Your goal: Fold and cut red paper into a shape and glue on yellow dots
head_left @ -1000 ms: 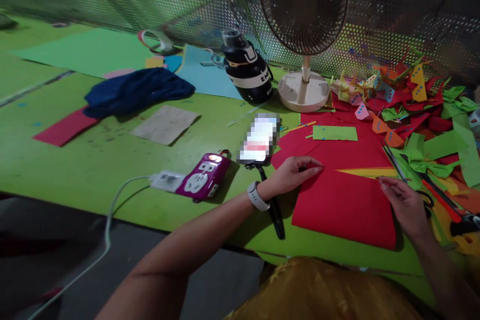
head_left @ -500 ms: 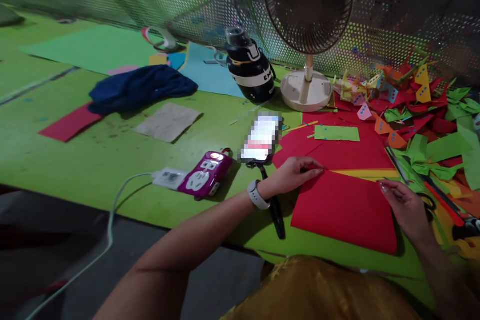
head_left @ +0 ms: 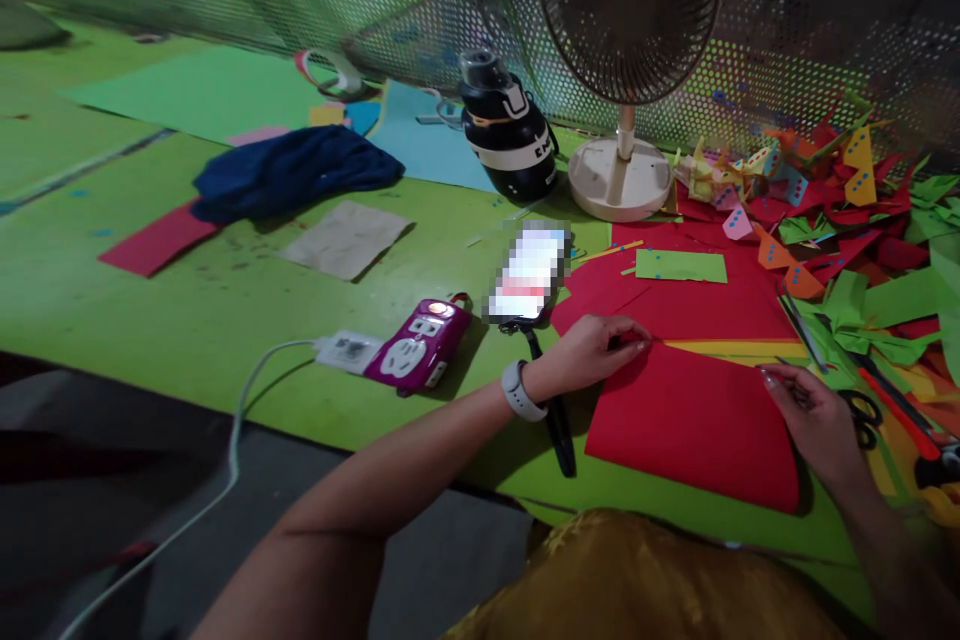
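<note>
A red sheet of paper (head_left: 694, 425) lies bent over on itself near the table's front edge, its near side a rounded, uncreased bend. My left hand (head_left: 606, 352), with a pale watch at the wrist, pinches its far left corner between thumb and fingers. At the far right corner my right hand (head_left: 814, 415) pinches the same paper. A strip of yellow paper (head_left: 724, 348) shows just beyond the far edge. Behind it lies more red paper (head_left: 675, 305) with a small green paper rectangle (head_left: 681, 266) on top.
A lit phone (head_left: 531, 270), a purple power adapter (head_left: 418, 345) with a white cable, a black bottle (head_left: 510, 135) and a fan (head_left: 628, 10) stand on the green table. Scissors (head_left: 861, 412) and colourful folded papers (head_left: 802, 180) crowd the right. Dark blue cloth (head_left: 296, 172) lies left.
The view has shifted slightly, so everything sits a little further right. Both hands keep their hold on the red paper's far corners, which has hardly moved.
</note>
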Demonstrator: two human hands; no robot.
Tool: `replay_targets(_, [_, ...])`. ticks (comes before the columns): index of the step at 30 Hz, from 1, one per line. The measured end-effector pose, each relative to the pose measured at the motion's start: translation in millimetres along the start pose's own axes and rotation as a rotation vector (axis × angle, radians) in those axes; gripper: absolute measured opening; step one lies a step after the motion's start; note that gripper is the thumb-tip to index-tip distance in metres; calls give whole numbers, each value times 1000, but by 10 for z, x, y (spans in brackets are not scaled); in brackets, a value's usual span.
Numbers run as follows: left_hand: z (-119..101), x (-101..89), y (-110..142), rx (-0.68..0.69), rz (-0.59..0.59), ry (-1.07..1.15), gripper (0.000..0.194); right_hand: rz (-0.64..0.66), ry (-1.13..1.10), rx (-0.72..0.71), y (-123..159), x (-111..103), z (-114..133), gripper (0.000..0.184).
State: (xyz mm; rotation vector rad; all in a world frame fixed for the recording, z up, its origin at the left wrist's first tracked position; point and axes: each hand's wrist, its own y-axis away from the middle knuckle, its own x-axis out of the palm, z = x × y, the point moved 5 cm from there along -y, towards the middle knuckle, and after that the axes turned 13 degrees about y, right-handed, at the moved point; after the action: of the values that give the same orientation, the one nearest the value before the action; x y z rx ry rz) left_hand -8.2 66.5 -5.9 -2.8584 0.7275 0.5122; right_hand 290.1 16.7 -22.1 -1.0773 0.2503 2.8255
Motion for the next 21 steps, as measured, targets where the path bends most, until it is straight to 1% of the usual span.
replay_targets(3, [-26, -10, 3, 14, -17, -15, 28, -2, -4, -10, 4, -2, 0, 30])
replay_targets(8, [-56, -21, -3, 32, 2, -55, 27, -13, 18, -18, -15, -15, 3, 30])
replay_targets(13, [-43, -77, -23, 51, -39, -66, 27, -31, -2, -46, -43, -12, 5, 32])
replay_targets(16, [-25, -90, -34, 41, -34, -56, 28, -45, -16, -50, -47, -8, -6, 34])
replay_targets(19, [0, -96, -42, 23, -57, -15, 29, -61, -42, -45, -44, -10, -3, 36])
replay_targets(21, [26, -104, -44, -4, -107, 86, 33, -95, -76, -49, -38, -26, 23, 36])
